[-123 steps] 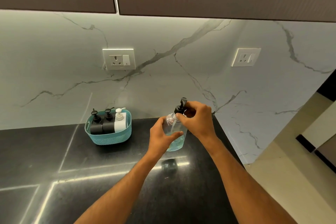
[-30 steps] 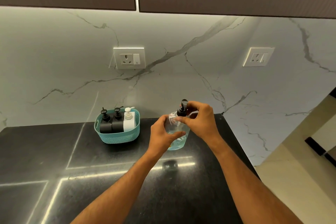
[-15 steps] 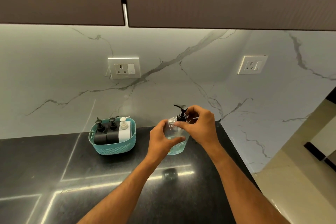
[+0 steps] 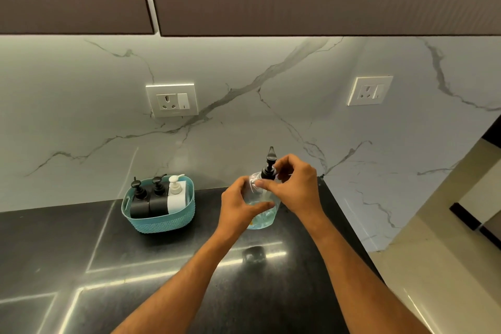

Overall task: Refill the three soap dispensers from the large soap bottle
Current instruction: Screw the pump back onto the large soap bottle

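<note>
I see the dark stone counter [image 4: 81, 266] filling the lower view, running back to a veined marble backsplash [image 4: 244, 130]. On it, left of centre, stands a teal basket [image 4: 162, 221] with the three soap dispensers [image 4: 158, 199] upright inside, two black and one white, pumps on. Just right of the basket, the large soap bottle [image 4: 261, 215] stands on the counter near the wall, clear plastic with only a low pool of bluish liquid. My left hand [image 4: 237, 207] wraps the bottle's body; my right hand [image 4: 296, 188] pinches the black pump collar [image 4: 268, 172] at the neck. I judge the bottle light, thin-walled and slick, so I would brace it low on the body without squeezing, and twist at the ribbed collar.
</note>
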### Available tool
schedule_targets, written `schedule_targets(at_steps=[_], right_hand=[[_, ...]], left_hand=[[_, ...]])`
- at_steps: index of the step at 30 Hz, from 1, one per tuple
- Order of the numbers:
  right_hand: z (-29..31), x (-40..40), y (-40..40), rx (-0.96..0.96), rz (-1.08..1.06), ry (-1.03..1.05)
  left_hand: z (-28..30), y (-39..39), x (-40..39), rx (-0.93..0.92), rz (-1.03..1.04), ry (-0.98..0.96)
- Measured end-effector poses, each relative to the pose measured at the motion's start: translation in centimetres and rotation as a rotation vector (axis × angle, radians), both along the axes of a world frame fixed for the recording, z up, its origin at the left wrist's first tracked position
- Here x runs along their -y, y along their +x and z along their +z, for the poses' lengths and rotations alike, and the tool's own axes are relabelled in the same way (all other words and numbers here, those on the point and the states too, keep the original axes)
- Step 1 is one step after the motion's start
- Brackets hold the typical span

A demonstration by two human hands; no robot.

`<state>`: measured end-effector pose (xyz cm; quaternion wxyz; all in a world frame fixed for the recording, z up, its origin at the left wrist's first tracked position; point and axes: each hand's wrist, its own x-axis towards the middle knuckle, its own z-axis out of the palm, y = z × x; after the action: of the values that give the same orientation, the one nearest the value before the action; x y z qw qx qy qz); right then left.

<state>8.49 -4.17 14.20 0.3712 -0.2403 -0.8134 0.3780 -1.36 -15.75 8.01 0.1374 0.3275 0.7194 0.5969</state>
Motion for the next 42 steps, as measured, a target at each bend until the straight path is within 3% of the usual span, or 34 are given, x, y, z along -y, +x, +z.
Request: schedule_targets(at_steps=[5,16,22,31,35,42], right_hand=[[0.1,-1.1,0.2,0.010,0.072,-0.021],[-1.2,-2.6,-1.4,-0.066,-0.144,0.037],[-1.4,-4.3,-1.8,-0.069,-0.038,0.018],[-3.0,-6.1,-3.5,-0.102,-0.204,-0.002],[-4.2,-8.9,-3.0,-0.040,-0.112,-0.011],[-8.3,-15.1,-0.8,0.115,0.083,-0.251]], left_hand=[[-0.2,-0.1,-0.7,0.007,-0.002,-0.011],[-0.6,-0.7,-3.5,0.006,0.018,-0.002],[-1.1,-1.6,-4.9,0.021,0.013,-0.022],[-2.5,-2.3,-8.1,0.058,-0.015,-0.014],[-3.3,-2.9,-10.1,0.063,-0.029,-0.019],[-4.7,-4.0,-14.6,0.066,-0.041,-0.050]])
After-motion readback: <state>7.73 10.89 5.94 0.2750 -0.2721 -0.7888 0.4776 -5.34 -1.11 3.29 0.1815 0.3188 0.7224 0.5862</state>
